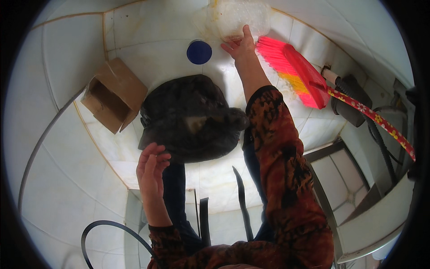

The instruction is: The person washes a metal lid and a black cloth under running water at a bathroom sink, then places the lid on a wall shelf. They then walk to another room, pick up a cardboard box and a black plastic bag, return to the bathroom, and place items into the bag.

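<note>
In the head view, the black plastic bag (pixel 179 98) lies on the floor in front of the person. Beyond the bag, the right hand (pixel 243 48) reaches to a clear plastic container (pixel 246 17), its fingers spread apart; whether they grip it, I cannot tell. The left hand (pixel 152 172), fingers loosely curled and close together, is at the bag's near-left edge. A blue round lid (pixel 199 52) lies just beyond the bag, an open cardboard box (pixel 130 80) left of it.

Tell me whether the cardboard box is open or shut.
Open: the cardboard box has one end uncovered, and its dark, hollow inside shows there.
</note>
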Available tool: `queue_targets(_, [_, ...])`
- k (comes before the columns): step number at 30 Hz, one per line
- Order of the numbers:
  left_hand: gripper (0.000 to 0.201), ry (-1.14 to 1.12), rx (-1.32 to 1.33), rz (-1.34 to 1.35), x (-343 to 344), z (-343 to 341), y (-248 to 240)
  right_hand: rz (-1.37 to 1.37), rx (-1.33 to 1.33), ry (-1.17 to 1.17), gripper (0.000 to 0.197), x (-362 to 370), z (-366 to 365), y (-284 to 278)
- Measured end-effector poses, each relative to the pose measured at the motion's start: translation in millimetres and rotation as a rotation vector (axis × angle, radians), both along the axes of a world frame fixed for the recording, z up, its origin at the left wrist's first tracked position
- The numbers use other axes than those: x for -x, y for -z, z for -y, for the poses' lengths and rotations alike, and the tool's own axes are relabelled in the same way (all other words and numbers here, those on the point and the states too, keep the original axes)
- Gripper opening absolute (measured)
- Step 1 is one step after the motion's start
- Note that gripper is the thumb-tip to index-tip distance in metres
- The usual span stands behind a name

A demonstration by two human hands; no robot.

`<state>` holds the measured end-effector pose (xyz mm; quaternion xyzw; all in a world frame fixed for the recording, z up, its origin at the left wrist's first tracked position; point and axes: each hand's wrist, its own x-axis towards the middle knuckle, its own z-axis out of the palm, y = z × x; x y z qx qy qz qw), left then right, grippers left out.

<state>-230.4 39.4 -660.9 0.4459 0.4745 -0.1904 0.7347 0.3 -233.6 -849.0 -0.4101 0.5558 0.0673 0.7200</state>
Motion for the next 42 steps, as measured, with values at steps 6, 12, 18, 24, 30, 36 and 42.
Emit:
queue_targets(6, [0.029, -0.004, 0.009, -0.017, -5.8, 1.0, -1.1, 0.172, -0.065, 0.19, 0.054, -6.1, -12.0, 8.9])
queue_targets(12, [0.029, 0.007, 0.024, -0.019, -8.0, 2.6, -1.3, 0.123, -0.072, 0.243, 0.048, -9.5, -17.3, 10.5])
queue_targets(18, [0.032, 0.043, 0.056, -0.008, -9.2, 2.7, -0.7, 0.117, -0.12, 0.265, 0.046, -7.4, -14.5, 8.6])
queue_targets(24, [0.032, 0.049, 0.064, -0.012, -9.1, 5.1, 0.0, 0.048, -0.026, 0.087, 0.044, -10.3, -9.2, 1.7])
queue_targets(30, [0.03, 0.048, 0.083, -0.004, -12.0, 7.7, -0.8, 0.053, -0.008, 0.233, 0.041, -17.3, -15.8, 4.3])
queue_targets(36, [0.03, 0.053, 0.082, 0.003, -12.9, 9.0, -1.9, 0.154, -0.125, 0.267, 0.049, -12.2, -11.6, 7.7])
queue_targets(42, [0.03, 0.064, 0.081, 0.002, -13.0, 9.2, -2.5, 0.229, -0.141, 0.175, 0.048, -14.9, -8.3, 3.6])
